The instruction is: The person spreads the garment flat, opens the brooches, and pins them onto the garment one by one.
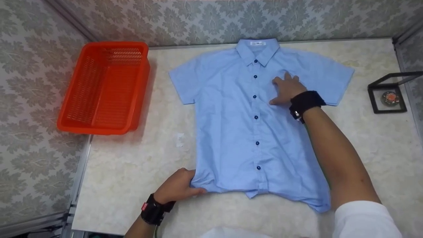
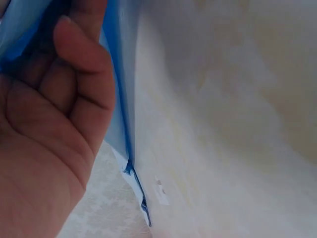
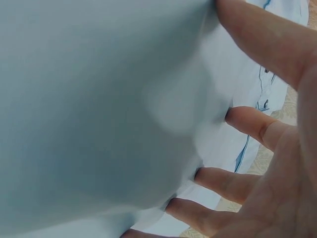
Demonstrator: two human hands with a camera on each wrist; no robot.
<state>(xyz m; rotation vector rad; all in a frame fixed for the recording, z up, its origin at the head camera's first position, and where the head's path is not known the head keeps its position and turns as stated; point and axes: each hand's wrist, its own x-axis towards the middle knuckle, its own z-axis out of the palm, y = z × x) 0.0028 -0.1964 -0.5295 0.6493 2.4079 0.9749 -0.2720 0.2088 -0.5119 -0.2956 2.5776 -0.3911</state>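
Observation:
A light blue short-sleeved shirt (image 1: 228, 125) with dark buttons lies front up on the table, collar toward the back wall. At the hem's left corner my left hand (image 1: 178, 185) grips the cloth, thumb on top. The left wrist view shows that hand's fingers (image 2: 91, 91) curled at the blue fabric. On the right side of the chest, my right hand (image 1: 288, 90) presses down with spread fingers. Its fingertips (image 3: 237, 116) touch the cloth in the right wrist view. The hem's right corner (image 1: 320, 203) is rumpled and reaches nearer to me.
An orange plastic basket (image 1: 140, 99) stands at the table's back left. Toward the right edge is a small black-framed case (image 1: 373, 99) with a round item inside. Small white scraps (image 1: 179, 139) lie left of the shirt. A patterned wall (image 1: 211, 19) runs along the back.

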